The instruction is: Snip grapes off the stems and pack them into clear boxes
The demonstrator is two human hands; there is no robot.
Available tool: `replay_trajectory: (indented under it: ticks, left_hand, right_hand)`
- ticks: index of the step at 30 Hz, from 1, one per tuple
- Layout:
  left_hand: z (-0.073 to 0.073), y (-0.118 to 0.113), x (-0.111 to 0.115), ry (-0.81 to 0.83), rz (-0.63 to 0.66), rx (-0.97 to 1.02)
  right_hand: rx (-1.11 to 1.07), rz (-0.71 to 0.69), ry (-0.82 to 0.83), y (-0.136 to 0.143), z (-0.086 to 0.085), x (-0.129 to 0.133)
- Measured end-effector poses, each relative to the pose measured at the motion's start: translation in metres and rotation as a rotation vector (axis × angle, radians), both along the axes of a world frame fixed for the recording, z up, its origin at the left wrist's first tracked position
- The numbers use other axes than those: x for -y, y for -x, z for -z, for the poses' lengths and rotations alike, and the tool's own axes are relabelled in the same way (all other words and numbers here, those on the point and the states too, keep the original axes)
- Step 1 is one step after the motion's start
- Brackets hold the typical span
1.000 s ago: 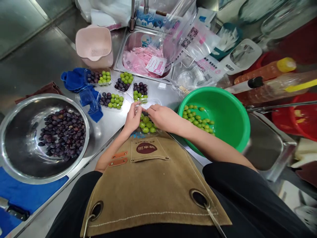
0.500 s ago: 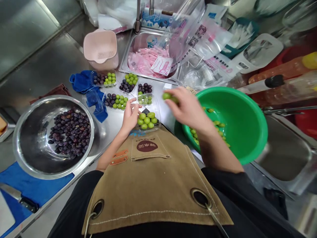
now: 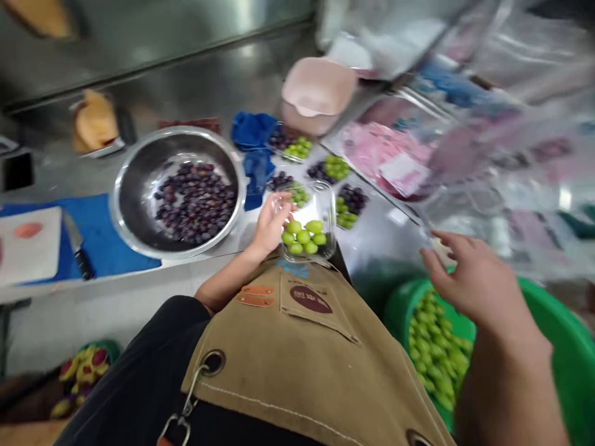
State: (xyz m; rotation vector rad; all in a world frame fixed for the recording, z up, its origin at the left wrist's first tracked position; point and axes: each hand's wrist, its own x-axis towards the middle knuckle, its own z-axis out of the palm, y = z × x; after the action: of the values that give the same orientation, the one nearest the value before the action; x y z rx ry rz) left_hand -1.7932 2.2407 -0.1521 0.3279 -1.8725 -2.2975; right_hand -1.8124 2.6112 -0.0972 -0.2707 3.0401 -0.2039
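Observation:
My left hand (image 3: 271, 224) grips the left edge of a clear plastic container (image 3: 328, 207) close to my apron. Green grapes (image 3: 304, 236) lie in its near part. My right hand (image 3: 478, 282) is over the rim of a green basin (image 3: 558, 334), thumb and fingers apart, with no grape visible in it. Many green grapes (image 3: 439, 347) fill the basin's left side, partly hidden by my forearm. Beyond the held container stand several clear boxes of dark and green grapes (image 3: 351, 204).
A steel bowl (image 3: 121, 204) of dark grapes stands left. Beyond it are a blue cloth (image 3: 253, 133) and a pink basket (image 3: 320, 87). A knife (image 3: 77, 244) lies beside a white cutting board (image 3: 46, 248). Pink packets (image 3: 376, 148) fill the sink at the back.
The view has swung left and blurred at the right. My right hand, which held green grapes near the container, has moved right to the basin and no longer shows them. My left hand stays on the container.

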Motion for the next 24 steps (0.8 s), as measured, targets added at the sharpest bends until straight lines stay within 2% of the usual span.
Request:
replay_trajectory:
  ticks: [2, 4, 7, 9, 10, 12, 14, 16, 20, 24]
  left_hand:
    - [-0.009, -0.021, 0.02, 0.005, -0.115, 0.009]
    - [-0.014, -0.049, 0.042, 0.014, -0.302, 0.002]
    - [-0.017, -0.093, 0.071, 0.044, -0.643, 0.009]
    - [-0.015, -0.118, 0.089, 0.05, -0.866, 0.028]
    - [-0.013, -0.127, 0.097, 0.05, -0.967, 0.036]
    - [-0.009, -0.14, 0.114, 0.052, -1.147, 0.054]
    - [-0.003, -0.147, 0.13, 0.035, -1.276, 0.084]
    - [0.003, -0.15, 0.145, -0.029, -1.348, 0.117]
    - [0.012, -0.155, 0.164, -0.172, -1.342, 0.15]
    - [0.017, -0.158, 0.171, -0.247, -1.289, 0.137]
  right_hand:
    - [-0.072, -0.24, 0.132, 0.054, -0.014, 0.066]
    - [-0.069, -0.497, 0.278, 0.093, -0.023, 0.154]
    - [0.071, -0.916, 0.443, 0.114, -0.016, 0.302]
    - [0.221, -1.154, 0.378, 0.108, 0.002, 0.39]
    - [0.299, -1.239, 0.275, 0.101, 0.013, 0.427]
    - [0.399, -1.311, 0.01, 0.085, 0.034, 0.482]
    - [0.398, -1.308, -0.188, 0.072, 0.052, 0.515]
    - [0.333, -1.277, -0.265, 0.064, 0.066, 0.532]
    - [0.225, -1.22, -0.263, 0.059, 0.084, 0.544]
    - [0.177, -1.21, -0.21, 0.065, 0.089, 0.553]
